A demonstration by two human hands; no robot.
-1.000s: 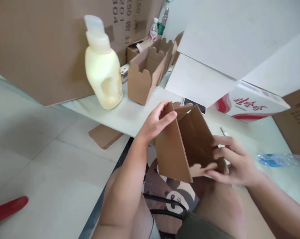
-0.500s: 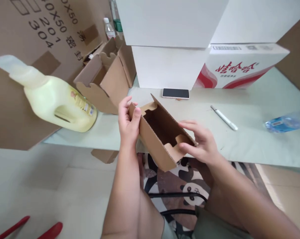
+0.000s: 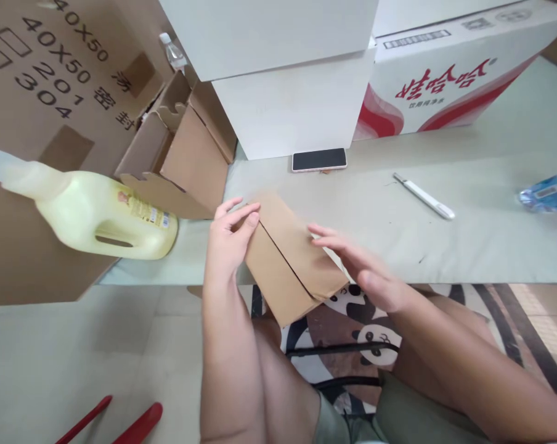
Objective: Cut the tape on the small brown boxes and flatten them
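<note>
A small brown cardboard box (image 3: 297,253) slants over the front edge of the table, with its lid folded over the top and a dark seam along one side. My left hand (image 3: 232,231) grips the box's far left end, thumb and fingers bent round the corner. At the box's right side is my right hand (image 3: 357,265), fingers stretched out and apart from the thumb. Its fingertips are near the lid; whether they touch it I cannot tell.
A yellow jug (image 3: 107,216) stands left, beside an open cardboard carton (image 3: 186,160). A phone (image 3: 319,160) lies before white boxes (image 3: 288,105). To the right are a white utility knife (image 3: 424,196) and a plastic bottle (image 3: 549,192). Red legs (image 3: 137,424) show on the floor.
The box's lid has swung down over its opening. My right hand has let go of the side flap and its fingers have straightened. My left hand still holds the far left end.
</note>
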